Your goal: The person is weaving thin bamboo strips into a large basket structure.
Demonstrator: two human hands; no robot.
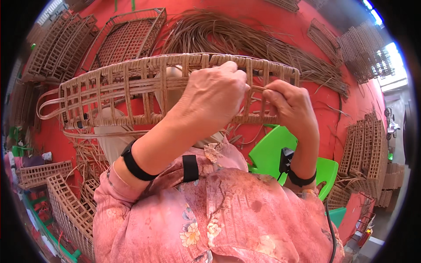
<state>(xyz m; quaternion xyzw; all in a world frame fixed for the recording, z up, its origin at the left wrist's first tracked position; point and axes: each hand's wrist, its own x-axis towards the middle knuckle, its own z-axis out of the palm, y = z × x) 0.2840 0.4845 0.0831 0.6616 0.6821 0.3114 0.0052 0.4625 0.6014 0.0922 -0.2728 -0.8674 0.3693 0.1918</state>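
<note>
Underfoot: red floor (324, 136), ringed by stacked lattice baskets (363, 153).
Beyond: a bundle of fibre strips (210, 33), probably kept within reach.
Wicker basket (163, 85): across my legs (108, 140), seemingly braced to free both hands.
Left hand (217, 94): curled over the rim; fingertips hidden, so I can't tell its grip.
Right hand (289, 103): thumb and finger closed on a narrow strip (258, 88), likely for tension.
</note>
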